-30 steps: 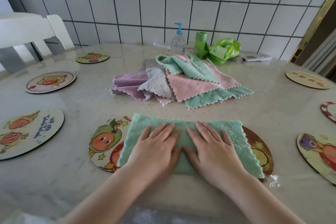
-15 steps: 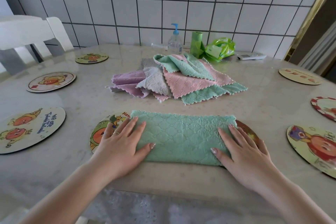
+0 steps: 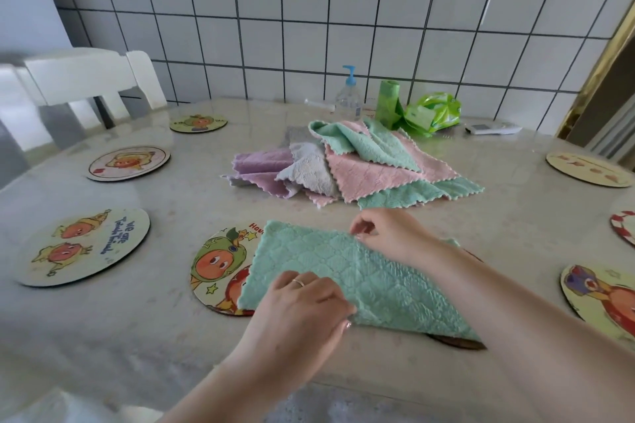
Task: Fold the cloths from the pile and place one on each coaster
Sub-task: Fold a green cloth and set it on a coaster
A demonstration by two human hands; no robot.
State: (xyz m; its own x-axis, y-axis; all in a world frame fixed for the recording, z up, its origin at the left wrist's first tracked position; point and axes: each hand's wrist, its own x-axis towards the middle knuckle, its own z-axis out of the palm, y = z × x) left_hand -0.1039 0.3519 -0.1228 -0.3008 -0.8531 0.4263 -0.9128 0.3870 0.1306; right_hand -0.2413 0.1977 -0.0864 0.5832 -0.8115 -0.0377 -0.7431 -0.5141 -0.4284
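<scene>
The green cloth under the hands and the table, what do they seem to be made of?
Green cloth: probably soft microfibre, matte; it shows a quilted diamond pattern with a fuzzy nap. Table: looks like polished marble or a stone-look top; pale veining, glossy reflections.

The green cloth covers most of the coaster under it — only the left part and a dark sliver at lower right show. The right forearm hides the cloth's right end. At the right edge, two coasters are cut off. The lower cloths in the pile are mostly buried — their count cannot be told.
</scene>
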